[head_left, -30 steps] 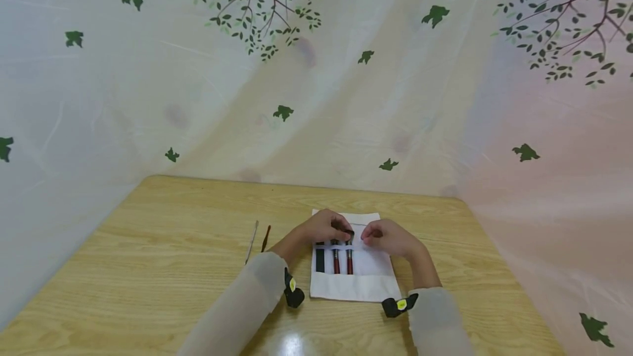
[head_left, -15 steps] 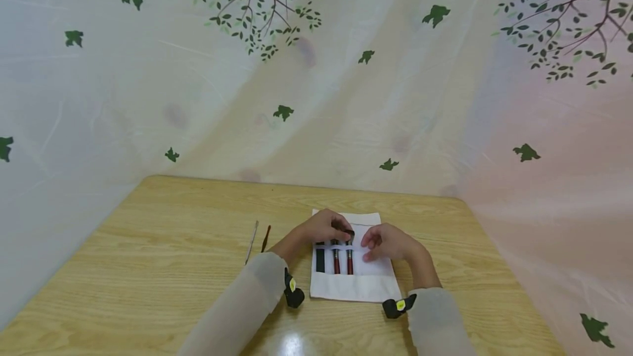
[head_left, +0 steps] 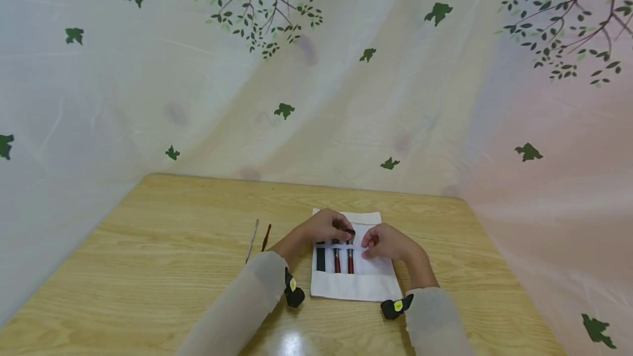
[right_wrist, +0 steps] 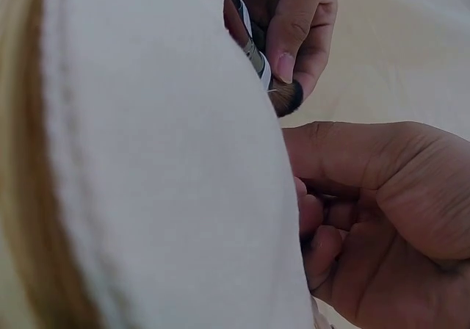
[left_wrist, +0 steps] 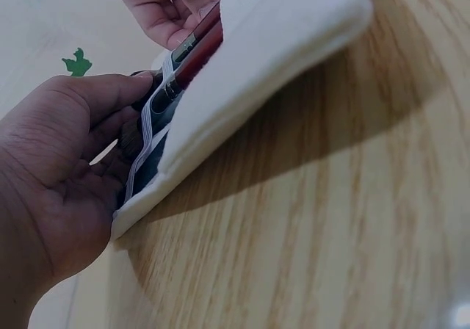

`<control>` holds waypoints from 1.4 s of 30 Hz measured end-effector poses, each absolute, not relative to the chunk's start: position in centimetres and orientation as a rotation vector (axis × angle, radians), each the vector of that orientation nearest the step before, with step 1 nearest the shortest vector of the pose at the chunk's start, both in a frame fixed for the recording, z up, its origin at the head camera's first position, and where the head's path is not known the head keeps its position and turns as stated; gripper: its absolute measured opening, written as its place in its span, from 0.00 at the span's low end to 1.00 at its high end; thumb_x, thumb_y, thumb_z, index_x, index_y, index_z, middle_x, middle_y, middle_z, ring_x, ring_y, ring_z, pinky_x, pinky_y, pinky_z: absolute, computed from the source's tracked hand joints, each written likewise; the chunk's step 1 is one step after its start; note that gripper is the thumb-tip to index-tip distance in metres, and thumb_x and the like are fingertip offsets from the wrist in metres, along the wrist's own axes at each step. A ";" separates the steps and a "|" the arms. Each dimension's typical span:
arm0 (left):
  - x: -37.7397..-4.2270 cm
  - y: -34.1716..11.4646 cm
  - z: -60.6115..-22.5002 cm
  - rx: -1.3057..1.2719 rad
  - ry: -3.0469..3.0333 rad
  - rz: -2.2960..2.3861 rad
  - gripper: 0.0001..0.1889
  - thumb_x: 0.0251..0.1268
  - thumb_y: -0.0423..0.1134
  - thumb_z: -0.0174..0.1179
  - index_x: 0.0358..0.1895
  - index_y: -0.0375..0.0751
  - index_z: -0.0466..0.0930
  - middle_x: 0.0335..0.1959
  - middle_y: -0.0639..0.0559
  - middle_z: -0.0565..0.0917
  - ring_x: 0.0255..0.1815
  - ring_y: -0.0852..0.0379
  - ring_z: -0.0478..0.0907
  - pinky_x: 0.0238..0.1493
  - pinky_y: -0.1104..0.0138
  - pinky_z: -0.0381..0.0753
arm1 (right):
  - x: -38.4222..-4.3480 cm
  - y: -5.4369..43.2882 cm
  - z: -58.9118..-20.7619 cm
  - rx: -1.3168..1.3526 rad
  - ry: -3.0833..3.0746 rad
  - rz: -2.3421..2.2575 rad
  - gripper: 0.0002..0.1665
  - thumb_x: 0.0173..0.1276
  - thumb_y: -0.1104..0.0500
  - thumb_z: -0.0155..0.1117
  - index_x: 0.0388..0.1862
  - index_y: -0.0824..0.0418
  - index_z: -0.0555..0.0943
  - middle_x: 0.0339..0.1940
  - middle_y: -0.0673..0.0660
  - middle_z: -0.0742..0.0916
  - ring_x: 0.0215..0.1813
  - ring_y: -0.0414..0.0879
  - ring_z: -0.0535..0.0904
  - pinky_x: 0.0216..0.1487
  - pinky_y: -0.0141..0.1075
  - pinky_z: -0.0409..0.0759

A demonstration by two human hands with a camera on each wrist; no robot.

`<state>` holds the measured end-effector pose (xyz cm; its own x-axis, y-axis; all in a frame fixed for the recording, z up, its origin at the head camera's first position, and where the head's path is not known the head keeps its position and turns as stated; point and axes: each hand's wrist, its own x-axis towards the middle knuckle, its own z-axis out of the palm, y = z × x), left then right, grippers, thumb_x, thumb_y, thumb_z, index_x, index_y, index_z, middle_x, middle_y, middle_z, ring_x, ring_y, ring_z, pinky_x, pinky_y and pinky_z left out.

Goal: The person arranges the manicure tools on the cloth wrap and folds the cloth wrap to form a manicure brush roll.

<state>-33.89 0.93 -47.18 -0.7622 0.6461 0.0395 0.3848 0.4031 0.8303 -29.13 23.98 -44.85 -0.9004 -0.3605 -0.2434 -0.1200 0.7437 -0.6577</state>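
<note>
A white fabric brush roll (head_left: pixel 353 287) lies unfolded on the table, with two red-handled brushes and a dark flat strip (head_left: pixel 321 259) tucked under its elastic band (left_wrist: pixel 145 134). My left hand (head_left: pixel 323 226) reaches over its upper part, thumb and fingers pinching the dark bristle head (right_wrist: pixel 288 98) of the rightmost makeup brush (head_left: pixel 350 263). The other red brush (head_left: pixel 337 262) lies just left of that one. My right hand (head_left: pixel 390 242) has bent fingers at the band's right stretch; the roll hides its fingertips in the right wrist view, so I cannot tell what they hold.
Left of the roll, a thin pale-handled tool (head_left: pixel 251 241) and a thin reddish-brown one (head_left: pixel 266 237) lie on the wooden table (head_left: pixel 173 268). A pale curtain (head_left: pixel 222 98) printed with leaves hangs behind the table.
My right hand's thumb and fingers have spread from a closer pinch and sit slightly lower beside the band. My left hand stays on the brush head.
</note>
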 end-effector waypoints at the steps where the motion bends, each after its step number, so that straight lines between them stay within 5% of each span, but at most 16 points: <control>1: -33.9 0.9 -47.1 0.900 2.378 1.289 0.07 0.67 0.37 0.69 0.46 0.43 0.89 0.36 0.59 0.87 0.36 0.65 0.78 0.41 0.71 0.76 | -29.1 24.0 -44.8 -0.370 2.587 -0.937 0.08 0.61 0.64 0.77 0.35 0.59 0.84 0.28 0.52 0.80 0.33 0.46 0.73 0.36 0.38 0.71; 8: -33.9 1.0 -47.0 0.895 2.388 1.272 0.07 0.67 0.38 0.69 0.46 0.44 0.89 0.36 0.59 0.87 0.36 0.65 0.78 0.40 0.71 0.76 | -29.0 24.0 -44.6 -0.421 2.553 -0.954 0.07 0.64 0.65 0.75 0.35 0.61 0.83 0.27 0.52 0.79 0.32 0.45 0.72 0.35 0.36 0.70; 17: -34.0 0.9 -47.2 0.922 2.385 1.270 0.07 0.68 0.38 0.69 0.46 0.45 0.89 0.37 0.59 0.87 0.37 0.65 0.79 0.42 0.71 0.76 | -28.9 24.4 -44.5 -0.595 2.506 -0.964 0.06 0.74 0.70 0.58 0.37 0.64 0.81 0.32 0.51 0.80 0.36 0.45 0.72 0.37 0.36 0.69; 42: -34.0 0.7 -46.7 0.893 2.420 1.308 0.09 0.68 0.38 0.69 0.47 0.42 0.88 0.38 0.58 0.88 0.38 0.64 0.81 0.43 0.69 0.79 | -28.8 24.6 -44.7 -0.539 2.442 -1.058 0.06 0.79 0.66 0.55 0.39 0.64 0.78 0.32 0.51 0.74 0.38 0.46 0.69 0.40 0.39 0.65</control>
<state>-33.95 0.66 -46.72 -0.7812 0.6206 0.0682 0.3970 0.4094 0.8214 -28.81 24.63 -44.67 -0.8354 -0.5022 -0.2235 -0.1803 0.6345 -0.7516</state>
